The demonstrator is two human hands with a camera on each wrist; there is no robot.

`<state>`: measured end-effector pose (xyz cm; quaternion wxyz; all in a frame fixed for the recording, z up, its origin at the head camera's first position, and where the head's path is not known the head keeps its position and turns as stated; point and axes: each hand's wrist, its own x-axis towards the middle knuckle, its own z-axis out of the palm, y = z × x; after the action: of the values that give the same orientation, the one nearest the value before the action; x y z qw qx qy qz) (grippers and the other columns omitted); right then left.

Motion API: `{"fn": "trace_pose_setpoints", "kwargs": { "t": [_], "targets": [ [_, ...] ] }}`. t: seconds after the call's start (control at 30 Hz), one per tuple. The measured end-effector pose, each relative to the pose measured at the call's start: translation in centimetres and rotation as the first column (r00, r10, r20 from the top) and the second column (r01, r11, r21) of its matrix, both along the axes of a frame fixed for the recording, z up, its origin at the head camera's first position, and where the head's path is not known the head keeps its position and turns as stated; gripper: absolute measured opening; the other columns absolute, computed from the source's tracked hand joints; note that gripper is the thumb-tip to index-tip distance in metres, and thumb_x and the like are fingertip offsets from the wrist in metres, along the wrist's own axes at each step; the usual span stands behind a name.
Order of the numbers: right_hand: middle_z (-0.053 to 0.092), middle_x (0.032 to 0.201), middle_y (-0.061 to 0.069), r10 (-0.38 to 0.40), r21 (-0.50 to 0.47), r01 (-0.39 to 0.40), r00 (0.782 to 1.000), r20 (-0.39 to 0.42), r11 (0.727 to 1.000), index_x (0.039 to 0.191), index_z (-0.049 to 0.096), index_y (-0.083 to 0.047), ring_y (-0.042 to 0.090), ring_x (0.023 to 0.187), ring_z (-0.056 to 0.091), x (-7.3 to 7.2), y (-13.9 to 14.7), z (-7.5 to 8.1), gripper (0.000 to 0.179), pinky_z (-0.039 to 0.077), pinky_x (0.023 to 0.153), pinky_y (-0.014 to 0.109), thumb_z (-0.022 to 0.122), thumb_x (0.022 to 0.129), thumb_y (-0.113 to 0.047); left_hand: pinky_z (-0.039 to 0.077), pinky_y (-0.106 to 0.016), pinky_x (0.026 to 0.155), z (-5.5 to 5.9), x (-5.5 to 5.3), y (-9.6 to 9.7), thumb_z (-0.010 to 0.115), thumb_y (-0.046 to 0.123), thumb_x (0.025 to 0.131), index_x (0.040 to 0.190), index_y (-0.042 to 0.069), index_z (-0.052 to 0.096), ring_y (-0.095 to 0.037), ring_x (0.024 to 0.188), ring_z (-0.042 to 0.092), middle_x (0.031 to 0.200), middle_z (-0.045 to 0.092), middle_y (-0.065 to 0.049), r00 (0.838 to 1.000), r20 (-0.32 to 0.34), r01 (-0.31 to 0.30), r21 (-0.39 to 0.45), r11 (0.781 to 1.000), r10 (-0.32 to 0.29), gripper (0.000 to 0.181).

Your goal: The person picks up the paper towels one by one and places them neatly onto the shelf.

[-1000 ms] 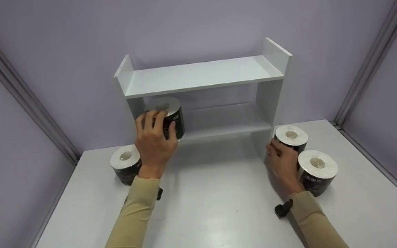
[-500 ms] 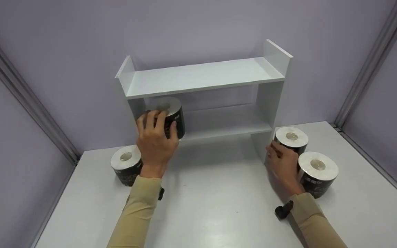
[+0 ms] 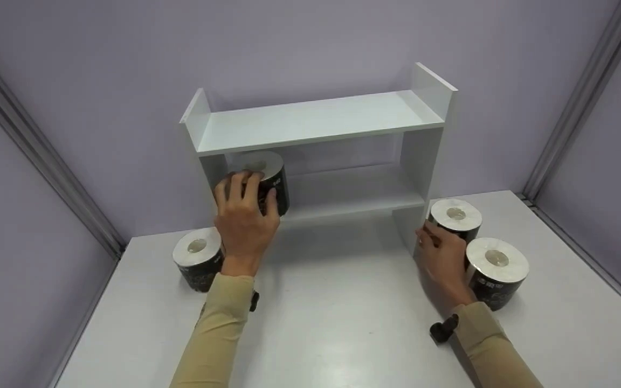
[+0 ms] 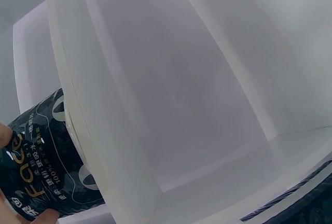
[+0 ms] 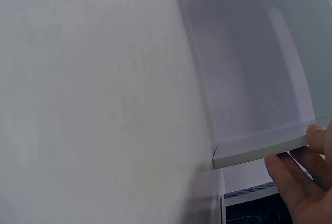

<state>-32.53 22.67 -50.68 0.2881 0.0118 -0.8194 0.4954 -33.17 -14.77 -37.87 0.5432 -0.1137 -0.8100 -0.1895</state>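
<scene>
My left hand holds a toilet paper roll in a black printed wrapper, at the left end of the white shelf unit's middle board. Its fingers lie over the roll's top and left side, with the thumb at the front right. In the left wrist view the lettered wrapper shows at lower left, fingertips on its edge. My right hand pinches the front edge of the unit's right side panel, thumb on one face and fingers on the other.
One upright roll stands on the white table left of the unit. Two more, a rear roll and a front roll, stand right of it, close by my right hand. The top board overhangs the held roll.
</scene>
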Motion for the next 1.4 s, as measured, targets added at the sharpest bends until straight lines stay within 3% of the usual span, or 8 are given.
{"fn": "trace_pose_setpoints", "kwargs": {
  "t": [0.37, 0.6, 1.17, 1.4],
  "targets": [
    [0.078, 0.117, 0.024, 0.004, 0.016, -0.005, 0.999, 0.036, 1.000, 0.135, 0.070, 0.004, 0.038, 0.103, 0.078, -0.2, -0.6, 0.1, 0.034, 0.050, 0.076, 0.001, 0.071, 0.104, -0.009, 0.057, -0.058, 0.098, -0.1, -0.2, -0.6, 0.073, 0.029, 0.101, 0.125, 0.011, 0.074, -0.042, 0.120, 0.060, 0.125, 0.068, -0.013, 1.000, 0.009, -0.024, 0.010, 1.000, 0.023, 0.030],
    [0.077, 0.123, 0.019, -0.005, 0.045, 0.002, 0.997, 0.073, 0.999, 0.140, 0.069, -0.004, 0.033, 0.109, 0.078, -0.3, -0.7, 0.3, 0.036, 0.054, 0.083, 0.010, 0.068, 0.106, -0.017, 0.058, -0.057, 0.094, 0.1, -0.3, -0.6, 0.073, 0.029, 0.100, 0.125, 0.011, 0.073, -0.041, 0.120, 0.059, 0.126, 0.068, -0.012, 0.999, 0.019, -0.032, 0.013, 0.999, 0.032, 0.031],
    [0.079, 0.115, 0.022, -0.024, 0.051, 0.023, 1.000, 0.016, 0.998, 0.136, 0.069, 0.003, 0.034, 0.097, 0.078, -0.5, 0.0, 0.0, 0.034, 0.049, 0.072, 0.002, 0.069, 0.105, -0.010, 0.055, -0.056, 0.099, 0.1, -1.3, 0.2, 0.072, 0.027, 0.100, 0.123, 0.010, 0.073, -0.042, 0.119, 0.060, 0.126, 0.069, -0.014, 1.000, 0.013, -0.025, 0.002, 1.000, 0.025, 0.029],
    [0.077, 0.120, 0.023, -0.013, 0.034, 0.011, 0.999, 0.049, 0.999, 0.138, 0.068, 0.000, 0.036, 0.101, 0.078, -0.3, 0.3, 0.1, 0.034, 0.051, 0.073, 0.003, 0.068, 0.106, -0.011, 0.057, -0.057, 0.096, 0.1, -1.5, 0.5, 0.072, 0.027, 0.100, 0.124, 0.010, 0.074, -0.042, 0.117, 0.061, 0.126, 0.070, -0.013, 0.999, 0.013, -0.037, 0.003, 0.999, 0.037, 0.029]
  ]
}}
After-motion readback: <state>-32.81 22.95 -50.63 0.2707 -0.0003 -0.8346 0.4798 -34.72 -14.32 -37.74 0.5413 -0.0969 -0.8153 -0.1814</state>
